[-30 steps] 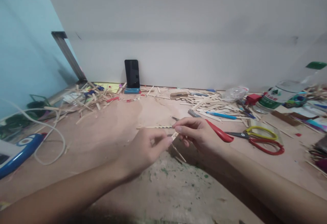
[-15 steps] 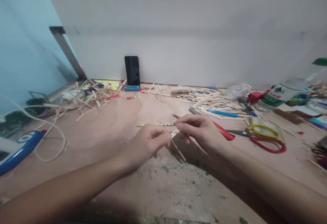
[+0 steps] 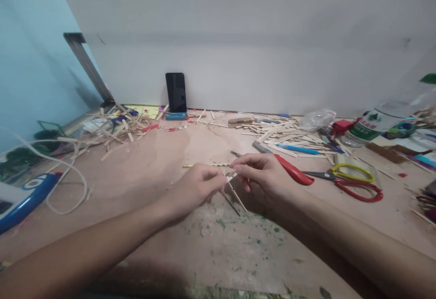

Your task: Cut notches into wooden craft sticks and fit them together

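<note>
Over the middle of the table, my left hand (image 3: 206,183) is closed, thumb and forefinger pinching a small assembly of thin wooden craft sticks (image 3: 237,196). One slender stick of it slants down towards me. My right hand (image 3: 262,171) is closed too, its thumb and forefinger pinching at the other end of the same piece. The fingers hide much of where the sticks meet. Just behind the hands lies a patterned pencil (image 3: 190,166). A tool with a red handle (image 3: 295,171) rests beyond my right hand and is partly covered by it.
Scissors with yellow and red handles (image 3: 357,190) lie to the right. Behind them are a craft-stick pile (image 3: 272,131), a blue pen (image 3: 298,149) and a plastic bottle (image 3: 366,128). A phone (image 3: 176,93) leans on the back wall. A white cable (image 3: 85,181) curves at the left.
Both hands stay together in nearly the same place. The stick piece has turned slightly between the fingers, and its slanting stick shows more clearly. The view has shifted a little.
</note>
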A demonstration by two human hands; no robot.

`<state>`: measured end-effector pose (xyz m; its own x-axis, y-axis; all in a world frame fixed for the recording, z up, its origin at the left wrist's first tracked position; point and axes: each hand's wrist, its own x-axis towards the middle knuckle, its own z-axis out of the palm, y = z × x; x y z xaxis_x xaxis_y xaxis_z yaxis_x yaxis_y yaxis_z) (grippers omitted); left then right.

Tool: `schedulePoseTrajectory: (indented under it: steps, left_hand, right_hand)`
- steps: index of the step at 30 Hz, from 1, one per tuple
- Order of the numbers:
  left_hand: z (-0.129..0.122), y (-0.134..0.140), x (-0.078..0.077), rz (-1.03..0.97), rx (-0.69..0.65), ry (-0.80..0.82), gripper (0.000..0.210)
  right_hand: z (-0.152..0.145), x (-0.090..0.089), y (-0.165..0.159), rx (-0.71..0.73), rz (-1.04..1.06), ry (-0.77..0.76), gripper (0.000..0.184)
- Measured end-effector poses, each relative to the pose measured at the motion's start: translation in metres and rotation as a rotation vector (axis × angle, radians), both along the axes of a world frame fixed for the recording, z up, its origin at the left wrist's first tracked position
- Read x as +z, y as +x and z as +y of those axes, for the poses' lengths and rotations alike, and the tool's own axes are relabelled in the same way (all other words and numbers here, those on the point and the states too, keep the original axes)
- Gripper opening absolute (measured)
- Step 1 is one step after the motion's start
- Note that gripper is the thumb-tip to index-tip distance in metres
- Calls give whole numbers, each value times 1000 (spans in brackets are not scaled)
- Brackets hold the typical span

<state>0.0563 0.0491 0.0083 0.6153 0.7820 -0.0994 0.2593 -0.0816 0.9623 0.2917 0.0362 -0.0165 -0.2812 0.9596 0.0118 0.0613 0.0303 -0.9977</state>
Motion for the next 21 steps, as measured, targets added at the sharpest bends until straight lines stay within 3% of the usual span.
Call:
schedulePoseTrajectory:
  steps: [6,12,21]
  left_hand:
    - [4,-1,-3,78,-34,27,38]
    - [6,-2,-2,141,-55,35,35]
    - [10,-6,0,139,-55,29,35]
  right_hand:
    - [-2,-7,-2,31,-44,-66,29]
    - [-2,-4,0,62,-65,-95,29]
    - [2,-12,-1,52,42,-127,30]
